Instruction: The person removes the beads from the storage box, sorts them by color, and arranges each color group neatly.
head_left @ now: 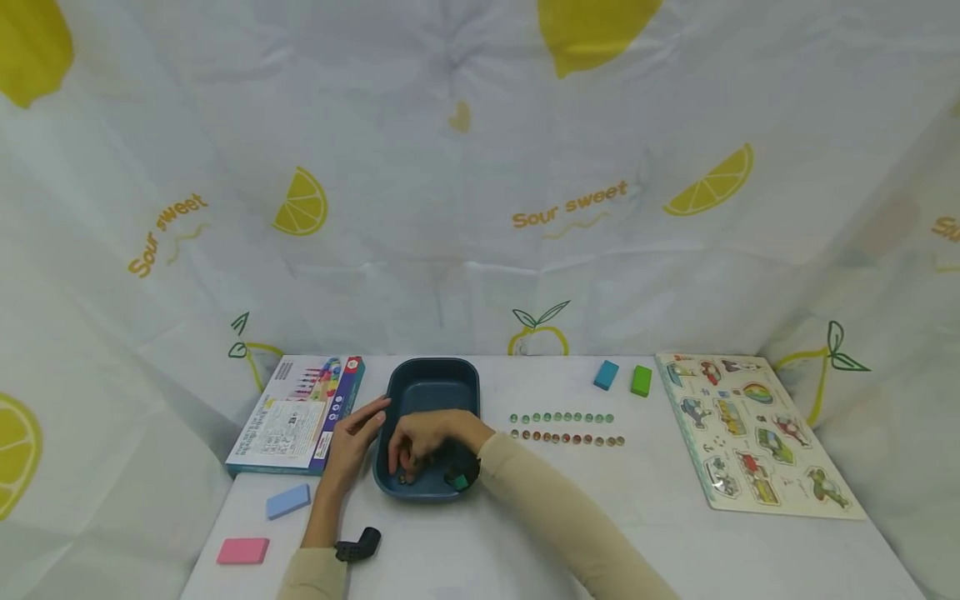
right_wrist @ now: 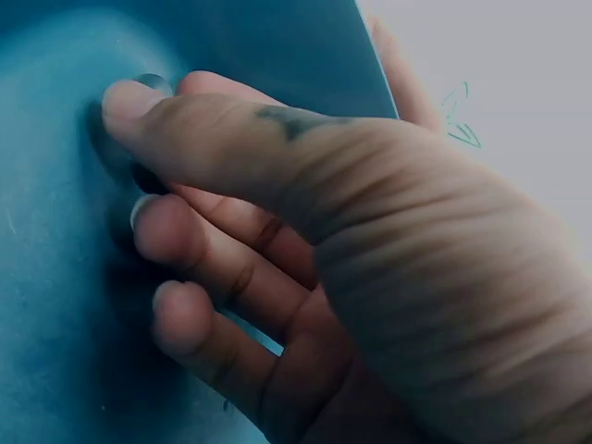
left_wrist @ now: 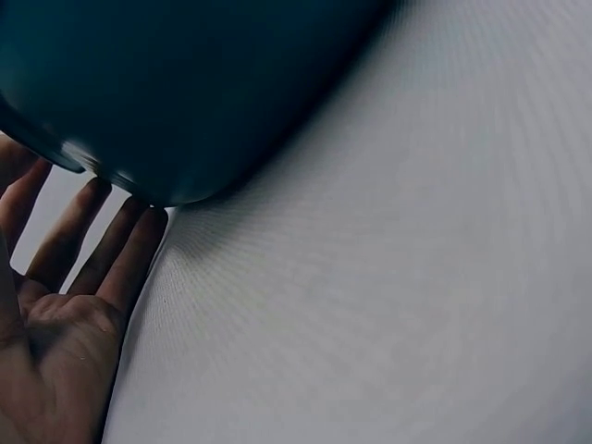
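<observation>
A dark blue tray (head_left: 433, 371) stands on the white table, left of the middle. My left hand (head_left: 349, 442) is at its left side, and in the left wrist view the extended fingers (left_wrist: 125, 245) touch the tray's outer wall. Inside the tray my right hand (head_left: 422, 435) reaches down with curled fingers. The right wrist view shows the thumb (right_wrist: 185, 139) and forefinger pinching a small dark glass bead (right_wrist: 155, 83), mostly hidden. A few small beads (head_left: 405, 479) lie on the tray bottom by the fingertips.
Right of the tray run a row of green beads (head_left: 562, 417) and a row of amber-red beads (head_left: 567, 437). Blue (head_left: 606, 375) and green (head_left: 641, 381) blocks, a picture puzzle board (head_left: 757, 433), a boxed set (head_left: 292, 412), a light blue block (head_left: 288, 502) and a pink block (head_left: 243, 551) lie around.
</observation>
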{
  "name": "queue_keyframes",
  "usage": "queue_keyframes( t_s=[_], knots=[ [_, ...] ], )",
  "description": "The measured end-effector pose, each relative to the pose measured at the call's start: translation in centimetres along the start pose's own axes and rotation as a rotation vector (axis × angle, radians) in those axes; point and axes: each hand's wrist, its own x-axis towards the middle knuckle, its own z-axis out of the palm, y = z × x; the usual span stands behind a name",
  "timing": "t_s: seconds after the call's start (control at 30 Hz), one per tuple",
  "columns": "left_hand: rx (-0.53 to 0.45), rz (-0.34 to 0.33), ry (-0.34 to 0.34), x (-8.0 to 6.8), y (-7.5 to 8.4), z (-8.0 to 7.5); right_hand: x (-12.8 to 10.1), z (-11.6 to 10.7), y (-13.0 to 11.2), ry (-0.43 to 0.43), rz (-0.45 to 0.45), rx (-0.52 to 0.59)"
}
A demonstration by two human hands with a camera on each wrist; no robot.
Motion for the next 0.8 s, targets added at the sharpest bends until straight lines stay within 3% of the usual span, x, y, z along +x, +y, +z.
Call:
queue_keyframes(
  t_s=[0.23,0.43,0.6,0.8],
  knots=[
    [-0.016,0.003,0.001,0.0,0.0,0.0,0.3,0.3,-0.2,0.005,-0.031,-0.131],
    [0.003,-0.013,0.005,-0.1,-0.2,0.2,-2.0,-1.0,0.2,0.081,-0.105,-0.026],
    [-0.007,-0.015,0.013,-0.1,-0.1,0.2,-7.7,-3.4,1.3,0.242,-0.172,0.068],
    [-0.026,-0.031,0.019,0.0,0.0,0.1,-17.3,-3.6,5.6,0.469,-0.086,0.135]
  ],
)
